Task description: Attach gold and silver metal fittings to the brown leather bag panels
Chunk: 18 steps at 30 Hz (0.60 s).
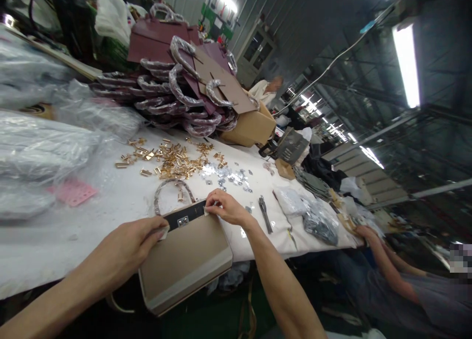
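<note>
A white-covered table [44,245] is crossed by a pile of maroon and brown bags [180,81] at 12 o'clock, their handles wrapped in clear plastic. At the table's near edge, toward 7 o'clock in the view, one bag [184,263] is held, its lower part tilted out past the edge. Its body is smooth and taupe, crossed below by a paler band; its top is lined by a black strip [193,212], and a wrapped handle [157,196] is arched beyond. From the bag, gold fittings [177,162] are heaped at 12 o'clock and silver plates [236,177] scattered at 1. At the bag's 10 o'clock corner a pale tab [164,232] is pinched by the left hand [142,238]; at 1 o'clock another [206,211] is pinched by the right hand [228,209]. A dark tool [264,213] is laid at 2 o'clock. Midway along the strip, a small silver lock plate [183,222] is set.
</note>
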Each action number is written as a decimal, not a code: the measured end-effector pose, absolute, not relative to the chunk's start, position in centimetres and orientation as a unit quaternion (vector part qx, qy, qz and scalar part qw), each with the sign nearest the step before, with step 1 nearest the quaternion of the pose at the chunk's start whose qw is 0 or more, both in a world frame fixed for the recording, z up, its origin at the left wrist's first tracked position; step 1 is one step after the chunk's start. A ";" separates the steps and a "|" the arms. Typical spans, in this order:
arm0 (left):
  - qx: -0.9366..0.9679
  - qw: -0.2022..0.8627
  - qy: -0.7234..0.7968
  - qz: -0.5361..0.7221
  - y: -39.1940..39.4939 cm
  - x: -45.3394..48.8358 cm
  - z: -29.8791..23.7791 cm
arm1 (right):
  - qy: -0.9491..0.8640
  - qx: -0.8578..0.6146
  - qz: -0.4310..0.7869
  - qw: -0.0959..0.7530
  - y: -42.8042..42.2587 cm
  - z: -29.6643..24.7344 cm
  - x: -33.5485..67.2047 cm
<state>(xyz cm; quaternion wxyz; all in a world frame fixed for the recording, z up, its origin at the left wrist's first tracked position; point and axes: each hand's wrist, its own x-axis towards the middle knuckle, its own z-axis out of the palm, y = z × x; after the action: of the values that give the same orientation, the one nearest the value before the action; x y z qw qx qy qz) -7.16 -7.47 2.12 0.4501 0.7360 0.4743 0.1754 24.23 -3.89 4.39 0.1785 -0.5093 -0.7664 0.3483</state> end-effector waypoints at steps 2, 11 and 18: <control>0.733 0.468 0.466 0.160 -7.5 -7.3 1.7 | -0.763 -0.512 0.356 0.171 -3.5 3.8 24.2; 0.700 0.480 0.491 0.197 -7.8 -7.6 1.1 | -0.737 -0.565 0.285 0.236 -4.6 1.5 24.2; 0.696 0.487 0.499 0.172 -7.6 -7.7 2.7 | -0.776 -0.551 0.065 0.299 -11.3 -2.1 22.7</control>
<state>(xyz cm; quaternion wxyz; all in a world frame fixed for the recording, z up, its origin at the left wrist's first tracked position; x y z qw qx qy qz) -7.67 -7.63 2.68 0.4870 0.6961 0.4989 0.1715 22.69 -11.29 -2.09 0.2993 -0.5511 -0.7763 0.0646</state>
